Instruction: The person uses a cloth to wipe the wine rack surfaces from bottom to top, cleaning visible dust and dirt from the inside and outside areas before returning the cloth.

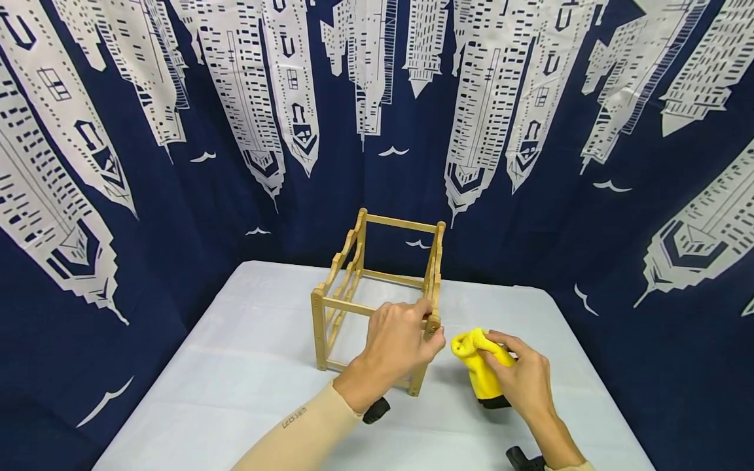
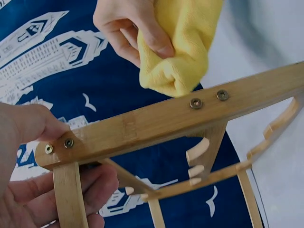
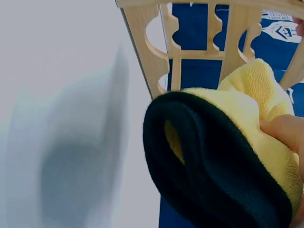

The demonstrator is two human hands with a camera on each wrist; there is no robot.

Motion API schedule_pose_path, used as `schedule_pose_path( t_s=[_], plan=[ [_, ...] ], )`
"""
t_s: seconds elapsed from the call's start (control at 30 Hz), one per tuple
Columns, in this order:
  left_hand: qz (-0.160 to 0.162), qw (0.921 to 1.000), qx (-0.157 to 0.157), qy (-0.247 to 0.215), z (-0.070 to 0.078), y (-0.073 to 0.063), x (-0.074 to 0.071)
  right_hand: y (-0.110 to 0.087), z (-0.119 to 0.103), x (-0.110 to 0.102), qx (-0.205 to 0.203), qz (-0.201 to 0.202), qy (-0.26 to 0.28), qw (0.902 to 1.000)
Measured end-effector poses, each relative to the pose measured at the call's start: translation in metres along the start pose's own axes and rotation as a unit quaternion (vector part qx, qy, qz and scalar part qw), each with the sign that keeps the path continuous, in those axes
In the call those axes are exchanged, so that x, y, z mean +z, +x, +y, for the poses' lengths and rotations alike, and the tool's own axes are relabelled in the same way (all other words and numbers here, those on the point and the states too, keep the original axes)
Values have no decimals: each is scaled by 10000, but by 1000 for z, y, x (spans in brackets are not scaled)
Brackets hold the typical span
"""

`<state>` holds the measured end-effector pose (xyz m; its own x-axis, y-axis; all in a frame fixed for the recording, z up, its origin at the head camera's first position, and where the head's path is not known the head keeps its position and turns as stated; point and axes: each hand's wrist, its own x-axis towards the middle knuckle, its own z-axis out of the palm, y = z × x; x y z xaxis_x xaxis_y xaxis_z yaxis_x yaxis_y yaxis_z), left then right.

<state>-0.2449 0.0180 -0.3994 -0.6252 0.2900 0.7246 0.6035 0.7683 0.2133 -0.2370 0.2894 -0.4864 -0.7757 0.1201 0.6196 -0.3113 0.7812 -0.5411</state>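
Observation:
A light wooden rack with scalloped side rails stands upright on the table. My left hand grips its near right top corner; in the left wrist view the thumb lies on one side of the post and the curled fingers on the other. To the right of the rack, my right hand pinches a bunched yellow cloth, held above the table. Seen from the right wrist, the cloth is folded over, with dark fabric showing at its lower end. Cloth and rack appear close, but contact cannot be told.
A white-covered table lies under everything. Behind and at both sides hangs a navy curtain printed with white buildings and birds. Screw heads show on the rack's post. Black wrist-camera parts sit by both wrists.

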Motion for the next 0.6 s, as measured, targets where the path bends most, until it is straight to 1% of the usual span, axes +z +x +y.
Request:
schedule_pose_path(
  t_s=[0.13, 0.23, 0.47, 0.6],
  plan=[
    [-135, 9992, 41, -374, -12, -7, -12, 0, -4, 0, 27, -59, 158, 9999],
    [-169, 9983, 103, -547, -22, -12, -20, 0, -7, 1, 31, -51, 276, 9996],
    [65, 9960, 590, -673, -52, -22, -31, 1, -15, 5, -41, -14, 599, 9982],
    [65, 9928, 811, -876, -69, -30, -39, -1, -19, 8, -43, -20, 730, 9973]
  ],
)
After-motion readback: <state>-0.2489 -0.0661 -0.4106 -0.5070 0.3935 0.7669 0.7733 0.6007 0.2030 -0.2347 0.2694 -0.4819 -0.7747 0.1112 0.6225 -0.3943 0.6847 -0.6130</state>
